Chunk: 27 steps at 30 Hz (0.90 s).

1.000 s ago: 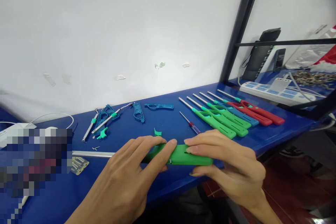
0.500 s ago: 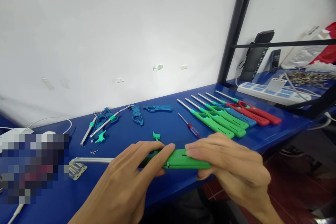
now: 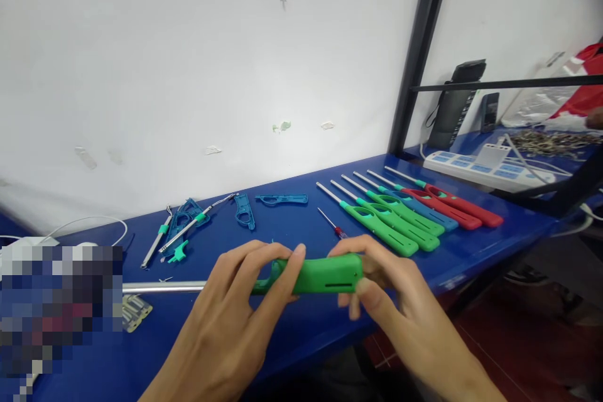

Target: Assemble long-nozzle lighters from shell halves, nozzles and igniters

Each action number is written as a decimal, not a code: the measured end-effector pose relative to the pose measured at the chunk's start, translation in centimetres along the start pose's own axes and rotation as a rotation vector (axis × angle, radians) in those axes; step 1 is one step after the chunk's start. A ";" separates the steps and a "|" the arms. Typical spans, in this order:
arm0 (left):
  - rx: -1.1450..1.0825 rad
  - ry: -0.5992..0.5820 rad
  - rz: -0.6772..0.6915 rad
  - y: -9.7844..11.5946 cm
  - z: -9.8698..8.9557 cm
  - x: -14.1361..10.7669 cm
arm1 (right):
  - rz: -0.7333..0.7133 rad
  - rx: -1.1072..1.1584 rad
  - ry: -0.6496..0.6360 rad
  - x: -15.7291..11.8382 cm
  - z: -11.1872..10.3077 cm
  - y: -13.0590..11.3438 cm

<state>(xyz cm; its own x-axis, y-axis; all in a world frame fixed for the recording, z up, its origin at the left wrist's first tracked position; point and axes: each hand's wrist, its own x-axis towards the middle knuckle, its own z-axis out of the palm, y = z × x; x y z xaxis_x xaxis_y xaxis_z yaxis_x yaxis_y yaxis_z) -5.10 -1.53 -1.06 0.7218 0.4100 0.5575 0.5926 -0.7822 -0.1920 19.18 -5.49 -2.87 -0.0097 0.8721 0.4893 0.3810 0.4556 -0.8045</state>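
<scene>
A green stick lighter (image 3: 325,273) lies level across both hands, its metal tube pointing left. My left hand (image 3: 230,308) is closed around its front part by the trigger opening, covering much of that area. At the butt end, my right hand (image 3: 396,292) has its thumb on the near corner and its fingers behind the handle; what those fingers touch is partly hidden. Beyond the hands are a small screwdriver (image 3: 339,232), a blue half-shell (image 3: 244,212), another blue half-shell (image 3: 285,200) and a teal trigger piece (image 3: 178,252).
Several finished-looking lighters (image 3: 386,229) in green, blue and red lie in a row at right. Loose metal tubes (image 3: 157,242) rest at left. A black rack post (image 3: 414,56) and a power strip (image 3: 490,171) stand beyond the row.
The lighter has rolled so its broad, slotted side faces me. My right hand has shifted from on top of the handle to its butt end, while the left keeps its hold.
</scene>
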 end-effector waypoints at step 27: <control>-0.258 0.095 -0.042 1.5 -1.7 1.5 | -0.273 -0.056 -0.014 0.0 0.8 -0.3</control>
<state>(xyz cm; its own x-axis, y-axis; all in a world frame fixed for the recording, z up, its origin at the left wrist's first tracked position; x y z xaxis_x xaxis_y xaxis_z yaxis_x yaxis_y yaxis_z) -3.73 -2.83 0.88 0.6546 0.4080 0.6365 0.5018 -0.8641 0.0379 18.29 -5.52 -2.90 -0.1316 0.7208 0.6806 0.4134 0.6639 -0.6232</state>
